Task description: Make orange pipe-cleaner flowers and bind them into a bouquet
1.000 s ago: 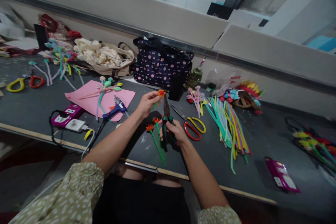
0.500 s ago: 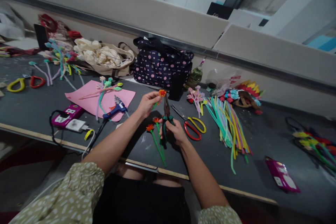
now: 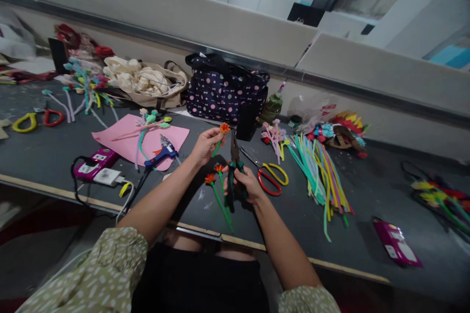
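One orange flower [image 3: 224,128] in left grip [image 3: 206,146]

Both bare forearms reach in over the near edge of the surface [image 3: 385,186], converging. Left arm [image 3: 161,195] slants forward and to the right, wrist fairly straight; left hand [image 3: 206,146] farther from that edge, thumb and fingertips pinched together. Right arm [image 3: 284,242] slants forward and to the left; right hand [image 3: 249,186] nearer the edge, fingers curled in a grip, thumb forward. Hands near each other, apart.
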A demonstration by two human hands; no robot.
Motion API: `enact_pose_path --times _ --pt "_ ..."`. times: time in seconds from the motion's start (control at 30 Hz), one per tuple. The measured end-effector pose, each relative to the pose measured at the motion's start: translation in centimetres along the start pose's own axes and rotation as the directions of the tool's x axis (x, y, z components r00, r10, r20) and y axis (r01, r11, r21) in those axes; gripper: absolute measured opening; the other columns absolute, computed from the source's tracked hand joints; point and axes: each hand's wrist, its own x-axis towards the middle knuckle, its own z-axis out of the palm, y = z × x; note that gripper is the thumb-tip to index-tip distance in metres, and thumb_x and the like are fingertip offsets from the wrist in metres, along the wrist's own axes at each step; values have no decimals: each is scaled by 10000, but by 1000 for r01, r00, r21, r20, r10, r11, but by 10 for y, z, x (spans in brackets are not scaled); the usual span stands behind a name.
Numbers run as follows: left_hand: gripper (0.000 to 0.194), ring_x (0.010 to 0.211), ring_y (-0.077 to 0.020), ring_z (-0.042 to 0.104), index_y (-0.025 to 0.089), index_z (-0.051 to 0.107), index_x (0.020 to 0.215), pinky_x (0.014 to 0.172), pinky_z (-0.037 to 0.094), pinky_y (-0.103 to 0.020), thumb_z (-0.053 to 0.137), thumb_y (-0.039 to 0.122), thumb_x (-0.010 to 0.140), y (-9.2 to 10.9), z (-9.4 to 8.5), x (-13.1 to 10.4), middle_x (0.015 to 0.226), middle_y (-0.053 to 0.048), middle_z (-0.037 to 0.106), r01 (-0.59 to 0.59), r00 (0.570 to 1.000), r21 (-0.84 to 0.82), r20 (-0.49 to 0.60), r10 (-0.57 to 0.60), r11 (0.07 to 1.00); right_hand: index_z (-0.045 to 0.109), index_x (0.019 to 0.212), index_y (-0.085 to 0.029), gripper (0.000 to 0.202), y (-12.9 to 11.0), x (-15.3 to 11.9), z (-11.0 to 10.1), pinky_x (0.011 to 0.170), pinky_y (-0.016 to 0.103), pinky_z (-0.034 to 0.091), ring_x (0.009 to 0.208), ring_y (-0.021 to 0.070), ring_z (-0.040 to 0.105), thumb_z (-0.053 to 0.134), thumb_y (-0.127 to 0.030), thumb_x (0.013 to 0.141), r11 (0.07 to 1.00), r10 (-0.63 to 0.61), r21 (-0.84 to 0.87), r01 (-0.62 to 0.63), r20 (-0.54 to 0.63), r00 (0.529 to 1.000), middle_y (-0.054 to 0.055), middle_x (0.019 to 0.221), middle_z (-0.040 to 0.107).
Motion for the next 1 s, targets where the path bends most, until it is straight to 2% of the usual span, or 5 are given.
enact_pose_path --times 0.2,0.47,0.73,1.0 --pt "260 600 -86 591 155 665 774 621 469 -215 814 270 595 -1 0 0 683 9 656 -14 999 12 31 14 1000 615 1031 -145 421 1 -2 0 513 305 559 539 171 642 657 -488 792 998 22 -59 -19 38 999 -15 578 568" --pt "240 603 -87 582 157 673 757 635 462 -222 810 271 596 2 3 -2 698 5 660 -31 999 33 41 30 999 613 1039 -140 438 1 -1 0 496 292 547 531 175 644 663 -493 784 998 17 -57 -14 37 999 -24 561 554" --pt "262 617 -103 574 158 706 793 646 456 -228 812 290 593 4 3 -4 686 -5 659 -65 998 104 24 63 992 579 1070 -129 465 0 -2 -1 450 253 496 476 160 619 623 -511 808 994 -1 -106 4 25 1000 21 585 632" --pt "249 658 -112 549 172 712 763 633 449 -224 798 348 610 4 -3 1 738 -5 648 -219 976 248 39 216 944 567 1048 -119 417 6 1 -3 450 247 493 467 152 614 597 -477 836 986 -51 -162 46 -30 998 52 617 670"
